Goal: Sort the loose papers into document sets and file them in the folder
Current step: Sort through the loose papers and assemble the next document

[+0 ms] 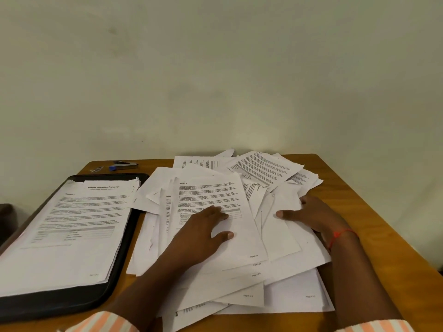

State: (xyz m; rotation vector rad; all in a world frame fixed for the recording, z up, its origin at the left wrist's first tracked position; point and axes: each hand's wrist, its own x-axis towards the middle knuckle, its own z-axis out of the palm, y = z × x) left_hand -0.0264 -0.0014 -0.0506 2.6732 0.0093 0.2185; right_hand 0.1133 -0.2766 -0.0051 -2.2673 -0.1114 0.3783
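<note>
Plain pale wall behind, and a wooden tabletop that's carrying pretty much everything here. The loose papers are sprawling in a messy heap across the middle and toward the right edge, with a few corners poking out over the far edge. The black folder is lying open along the left edge with a neat stack already sitting in it. A stapler is resting near the far left corner.

The left hand is pressing flat on the top printed sheet, fingers straight and apart, not gripping anything. The right hand is lying spread out on the right side of the heap, thumb out, also not pinching anything as far as I can tell.

Looks to me like the sorting is still going on, with lots left. What's worrying me: the sheets are overlapping at all angles, so sliding one out could be dragging its neighbours along and mixing up sets. A sideways push from that right hand could also be sending pages off the right edge. And some sheets are already looking crumpled, so tugging could be tearing them.
</note>
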